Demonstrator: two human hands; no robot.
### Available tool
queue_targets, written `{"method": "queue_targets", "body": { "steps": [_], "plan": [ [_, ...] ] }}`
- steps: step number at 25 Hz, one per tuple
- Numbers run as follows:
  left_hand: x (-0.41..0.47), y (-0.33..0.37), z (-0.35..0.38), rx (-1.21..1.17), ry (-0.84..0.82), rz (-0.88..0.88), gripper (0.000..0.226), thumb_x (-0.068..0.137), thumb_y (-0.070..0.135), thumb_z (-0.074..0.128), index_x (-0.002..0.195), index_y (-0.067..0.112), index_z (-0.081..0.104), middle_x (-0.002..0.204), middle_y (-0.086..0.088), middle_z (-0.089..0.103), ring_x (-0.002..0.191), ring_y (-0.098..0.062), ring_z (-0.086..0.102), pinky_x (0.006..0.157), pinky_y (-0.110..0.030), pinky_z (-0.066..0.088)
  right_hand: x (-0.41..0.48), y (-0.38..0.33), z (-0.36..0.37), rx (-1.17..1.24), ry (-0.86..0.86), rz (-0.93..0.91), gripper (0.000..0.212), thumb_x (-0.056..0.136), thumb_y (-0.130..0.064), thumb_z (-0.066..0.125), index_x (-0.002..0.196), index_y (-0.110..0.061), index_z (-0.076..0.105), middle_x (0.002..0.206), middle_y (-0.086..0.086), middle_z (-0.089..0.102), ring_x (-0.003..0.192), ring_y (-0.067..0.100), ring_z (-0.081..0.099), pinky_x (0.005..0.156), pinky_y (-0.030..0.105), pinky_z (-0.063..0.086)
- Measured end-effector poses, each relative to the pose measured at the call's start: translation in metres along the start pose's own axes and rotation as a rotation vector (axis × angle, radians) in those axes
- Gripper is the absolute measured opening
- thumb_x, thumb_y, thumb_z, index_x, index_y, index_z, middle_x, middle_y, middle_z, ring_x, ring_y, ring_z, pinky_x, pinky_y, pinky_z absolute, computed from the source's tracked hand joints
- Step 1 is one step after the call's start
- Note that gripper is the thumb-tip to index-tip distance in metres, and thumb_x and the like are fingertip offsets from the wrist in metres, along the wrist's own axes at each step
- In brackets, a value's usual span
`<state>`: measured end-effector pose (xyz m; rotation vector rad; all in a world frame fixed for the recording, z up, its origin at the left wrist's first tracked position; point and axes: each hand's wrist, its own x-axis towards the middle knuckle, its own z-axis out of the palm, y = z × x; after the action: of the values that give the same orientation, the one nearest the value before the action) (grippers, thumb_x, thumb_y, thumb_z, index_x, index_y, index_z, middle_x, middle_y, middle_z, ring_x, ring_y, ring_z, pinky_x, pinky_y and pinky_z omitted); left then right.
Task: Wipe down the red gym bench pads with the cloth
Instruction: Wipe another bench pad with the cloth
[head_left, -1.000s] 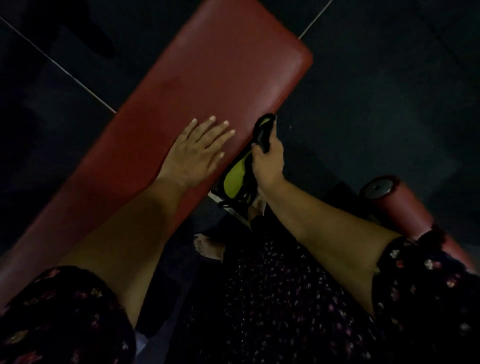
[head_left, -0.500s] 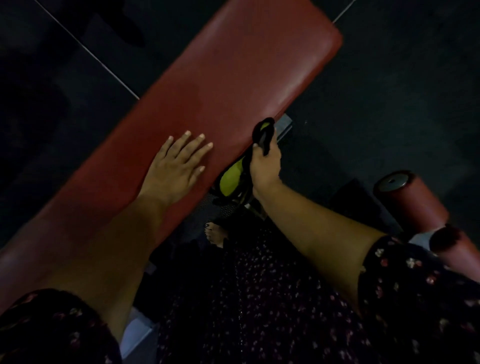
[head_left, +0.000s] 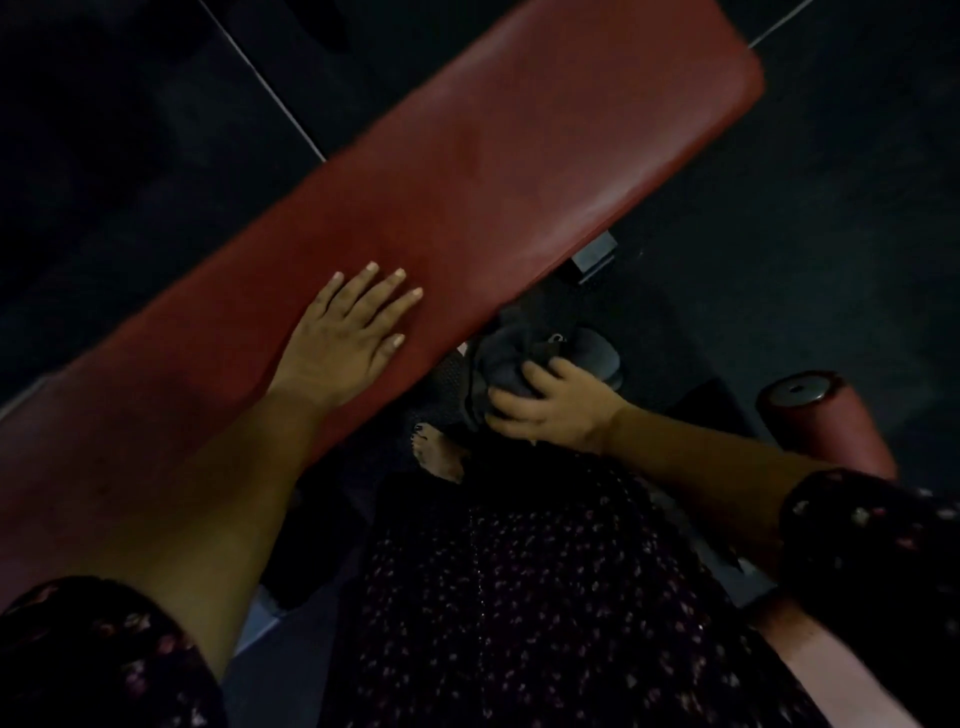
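A long red bench pad (head_left: 519, 171) runs diagonally from the lower left to the upper right. My left hand (head_left: 348, 332) lies flat on it with straight fingers, near the pad's near edge. My right hand (head_left: 550, 410) is below that edge, beside the pad, with its fingers curled round a bunched dark grey cloth (head_left: 514, 358). The cloth hangs off the pad, over the bench frame. Its yellow side is hidden.
A red roller pad (head_left: 826, 421) with a metal end cap stands at the right. A grey frame bracket (head_left: 592, 257) shows under the pad. My bare foot (head_left: 436, 452) stands on the dark floor (head_left: 805, 218) below the bench. A pale floor seam (head_left: 270, 88) crosses the upper left.
My right hand has dropped from the pad's edge to below it and turned palm down, bunching the cloth. The yellow side no longer shows. My left hand stays flat on the pad.
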<state>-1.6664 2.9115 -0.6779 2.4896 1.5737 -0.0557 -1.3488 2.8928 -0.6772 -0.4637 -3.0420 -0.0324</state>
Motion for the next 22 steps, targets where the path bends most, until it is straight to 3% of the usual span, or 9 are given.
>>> {"method": "queue_targets", "body": {
  "steps": [2, 4, 5, 7, 9, 12, 16, 19, 22],
  "plan": [
    [-0.008, -0.004, 0.004, 0.002, 0.01, -0.005, 0.051, 0.104, 0.04, 0.027, 0.153, 0.026, 0.028, 0.159, -0.002, 0.029, 0.147, -0.025, 0.023, 0.12, -0.046, 0.015, 0.002, 0.011, 0.003, -0.102, -0.055, -0.275, 0.04, 0.094, -0.03, 0.056, 0.132, -0.022, 0.045, 0.138, 0.0, 0.031, 0.107, 0.034, 0.044, 0.072, 0.045, 0.049],
    [-0.015, -0.005, 0.006, -0.007, 0.017, -0.023, 0.051, 0.104, 0.04, 0.026, 0.153, 0.026, 0.028, 0.159, -0.002, 0.029, 0.147, -0.025, 0.023, 0.12, -0.046, 0.016, 0.021, 0.036, 0.003, -0.274, -0.213, -0.337, 0.071, 0.082, -0.043, 0.066, 0.145, -0.023, 0.041, 0.148, 0.003, 0.009, 0.117, 0.037, 0.037, 0.081, 0.048, 0.044],
    [-0.02, -0.006, 0.006, -0.012, 0.012, -0.032, 0.052, 0.103, 0.041, 0.026, 0.153, 0.026, 0.027, 0.159, -0.002, 0.028, 0.147, -0.025, 0.022, 0.12, -0.046, 0.015, 0.03, 0.051, -0.001, -0.347, -0.277, -0.337, 0.077, 0.08, -0.044, 0.067, 0.149, -0.026, 0.037, 0.15, 0.006, -0.004, 0.121, 0.039, 0.035, 0.083, 0.049, 0.043],
    [-0.03, -0.01, 0.005, -0.02, -0.007, -0.052, 0.053, 0.103, 0.043, 0.025, 0.153, 0.027, 0.024, 0.159, -0.002, 0.027, 0.147, -0.025, 0.02, 0.12, -0.046, 0.013, 0.033, 0.078, -0.011, -0.386, -0.297, -0.361, 0.072, 0.087, -0.025, 0.064, 0.151, -0.03, 0.032, 0.153, 0.007, -0.019, 0.126, 0.046, 0.038, 0.085, 0.05, 0.047],
    [-0.046, -0.018, 0.004, -0.031, -0.03, -0.117, 0.055, 0.102, 0.045, 0.023, 0.154, 0.028, 0.023, 0.16, -0.002, 0.025, 0.148, -0.024, 0.018, 0.121, -0.045, 0.009, 0.029, 0.095, -0.023, -0.387, -0.273, -0.338, 0.07, 0.087, -0.011, 0.061, 0.148, -0.034, 0.036, 0.157, 0.004, -0.014, 0.122, 0.049, 0.046, 0.079, 0.05, 0.049],
    [-0.077, -0.023, 0.006, -0.027, -0.047, -0.239, 0.056, 0.101, 0.047, 0.021, 0.155, 0.029, 0.02, 0.161, -0.002, 0.022, 0.149, -0.025, 0.015, 0.121, -0.045, 0.004, 0.039, 0.088, -0.024, -0.442, -0.269, -0.365, 0.055, 0.088, -0.011, 0.051, 0.141, -0.028, 0.05, 0.156, 0.004, 0.006, 0.111, 0.045, 0.047, 0.07, 0.046, 0.05],
    [-0.104, -0.02, 0.01, -0.085, -0.021, -0.387, 0.056, 0.102, 0.048, 0.022, 0.154, 0.028, 0.021, 0.162, -0.002, 0.02, 0.15, -0.025, 0.013, 0.121, -0.042, 0.0, 0.064, 0.066, -0.019, -0.443, -0.327, -0.435, 0.059, 0.082, -0.016, 0.065, 0.139, -0.02, 0.053, 0.152, 0.005, 0.008, 0.107, 0.039, 0.042, 0.069, 0.045, 0.05],
    [-0.119, -0.009, 0.016, -0.093, 0.013, -0.475, 0.056, 0.102, 0.046, 0.023, 0.155, 0.026, 0.022, 0.162, -0.003, 0.02, 0.15, -0.026, 0.013, 0.12, -0.038, -0.008, 0.069, 0.058, -0.023, -0.42, -0.354, -0.462, 0.06, 0.08, -0.014, 0.062, 0.138, -0.025, 0.053, 0.153, 0.005, 0.011, 0.112, 0.044, 0.048, 0.069, 0.044, 0.051],
    [-0.127, -0.001, 0.025, -0.125, 0.075, -0.51, 0.054, 0.103, 0.045, 0.026, 0.153, 0.025, 0.026, 0.16, -0.004, 0.026, 0.148, -0.027, 0.017, 0.12, -0.04, -0.004, 0.078, 0.052, -0.025, -0.447, -0.376, -0.531, 0.055, 0.081, -0.02, 0.062, 0.135, -0.031, 0.056, 0.156, 0.008, 0.014, 0.114, 0.045, 0.047, 0.067, 0.042, 0.05]
  ]
}}
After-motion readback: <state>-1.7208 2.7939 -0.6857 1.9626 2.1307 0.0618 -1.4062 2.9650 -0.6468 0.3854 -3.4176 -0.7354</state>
